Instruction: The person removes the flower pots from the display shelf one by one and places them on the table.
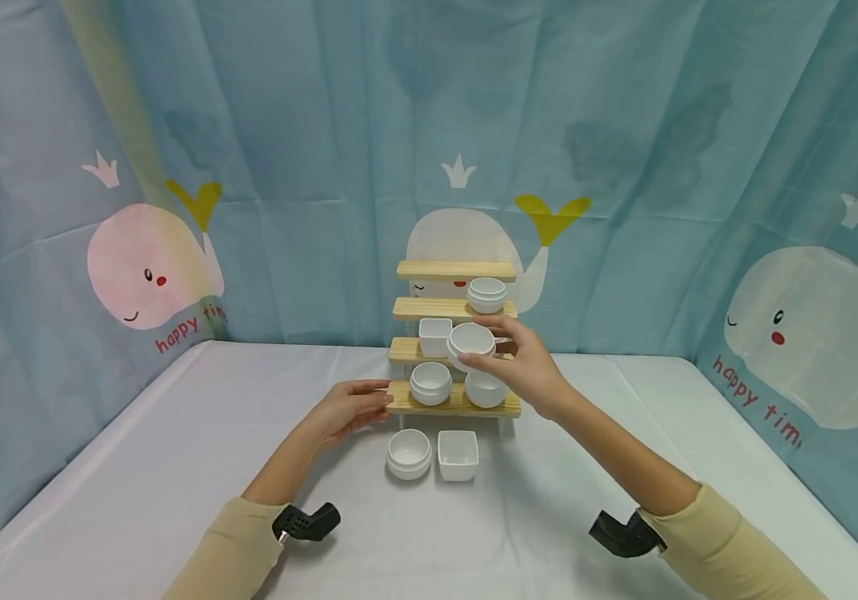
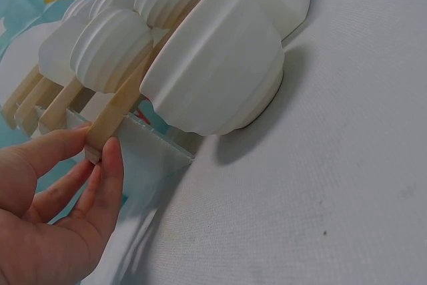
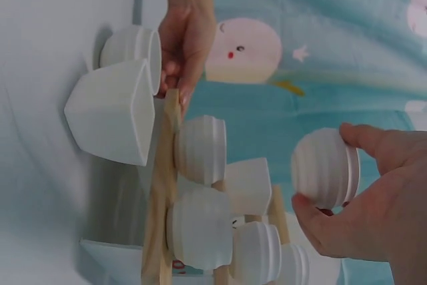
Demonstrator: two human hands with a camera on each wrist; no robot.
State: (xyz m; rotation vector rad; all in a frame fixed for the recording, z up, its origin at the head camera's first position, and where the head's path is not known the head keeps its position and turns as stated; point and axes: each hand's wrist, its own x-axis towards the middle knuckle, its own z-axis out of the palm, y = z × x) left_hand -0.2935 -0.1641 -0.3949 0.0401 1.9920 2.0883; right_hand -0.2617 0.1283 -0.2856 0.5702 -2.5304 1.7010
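Pale unvarnished wood shelf rack (image 1: 455, 405), matt white ribbed plastic cups (image 1: 430, 382), woven white cloth table cover (image 1: 173, 450).

The wooden rack (image 1: 453, 398) at the table's (image 1: 173, 467) far edge is viewed from above and in front by the head camera, while it is seen closely from its left end and, rotated sideways, from its front by the wrist cameras.
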